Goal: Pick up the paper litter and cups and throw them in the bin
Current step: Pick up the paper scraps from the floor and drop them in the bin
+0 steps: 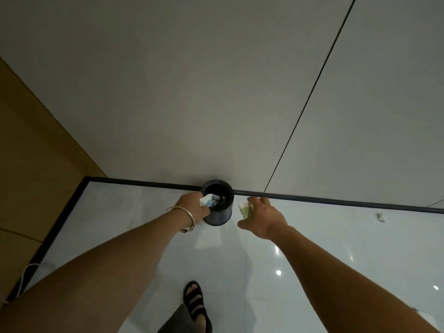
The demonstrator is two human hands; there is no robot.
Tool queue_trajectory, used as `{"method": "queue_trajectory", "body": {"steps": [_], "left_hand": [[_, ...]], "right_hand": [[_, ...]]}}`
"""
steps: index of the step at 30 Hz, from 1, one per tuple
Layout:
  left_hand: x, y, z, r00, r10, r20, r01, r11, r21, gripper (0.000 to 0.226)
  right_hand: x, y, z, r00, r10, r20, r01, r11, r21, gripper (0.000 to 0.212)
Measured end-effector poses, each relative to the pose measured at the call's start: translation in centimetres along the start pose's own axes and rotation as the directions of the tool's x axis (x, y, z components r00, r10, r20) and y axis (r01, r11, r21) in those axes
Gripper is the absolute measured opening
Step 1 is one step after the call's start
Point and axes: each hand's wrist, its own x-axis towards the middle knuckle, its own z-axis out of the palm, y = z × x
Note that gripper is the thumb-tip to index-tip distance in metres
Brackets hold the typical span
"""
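Note:
A small black round bin (219, 213) stands on the glossy white floor against the wall's black skirting. My left hand (192, 205), a silver bangle on its wrist, grips a crumpled white and blue paper (208, 201) right over the bin's open mouth. My right hand (263, 216) is just right of the bin and holds a pale green paper cup (245, 210) between fingers and thumb, level with the bin's rim. The bin's inside is dark, and what lies in it is unclear.
A grey wall (216, 92) with a thin dark seam rises behind the bin. A tan panel (28, 164) stands at the left. A white cable (27, 270) lies at the lower left. My sandalled foot (195, 304) is below. A small scrap (380, 217) lies on the floor at right.

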Motion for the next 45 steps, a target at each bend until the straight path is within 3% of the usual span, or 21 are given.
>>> {"method": "queue_trajectory", "body": {"steps": [7,12,18,26,31,35,39,45], "left_hand": [[12.5,-0.9,-0.8,0.991,-0.021,0.131,0.012,0.998,0.069,0.021],[19.9,-1.6,2.6,0.980,-0.091,0.179,0.067,0.988,0.136,0.016],[29.0,-3.8,8.5,0.968,-0.191,0.162,0.168,0.976,0.141,0.016],[39.4,-9.0,19.9,0.947,-0.195,0.256,0.174,0.980,0.101,0.021],[44.8,-12.3,24.2,0.916,-0.258,0.309,0.233,0.966,0.115,0.026],[47.9,-14.2,25.3,0.909,-0.264,0.323,0.252,0.965,0.077,0.064],[48.0,-15.0,24.9,0.904,-0.230,0.361,0.191,0.972,0.141,0.058],[46.1,-11.5,22.8,0.873,-0.153,0.464,0.024,0.962,0.274,0.067]], "right_hand": [[11.2,0.1,0.0,0.996,0.091,-0.002,-0.089,0.978,0.191,0.083],[20.9,1.1,2.8,0.996,0.053,0.079,-0.073,0.955,0.288,0.083],[30.0,4.1,8.9,0.985,0.062,0.161,-0.114,0.934,0.338,0.082],[41.4,8.1,19.7,0.962,0.149,0.228,-0.223,0.913,0.342,0.078],[47.3,7.1,25.5,0.955,0.179,0.236,-0.263,0.881,0.393,0.087],[49.7,6.5,28.2,0.960,0.169,0.224,-0.256,0.852,0.456,0.095],[48.0,7.2,28.9,0.945,0.250,0.209,-0.322,0.817,0.478,0.086],[42.5,9.8,25.3,0.897,0.376,0.231,-0.441,0.771,0.459,0.086]]}}
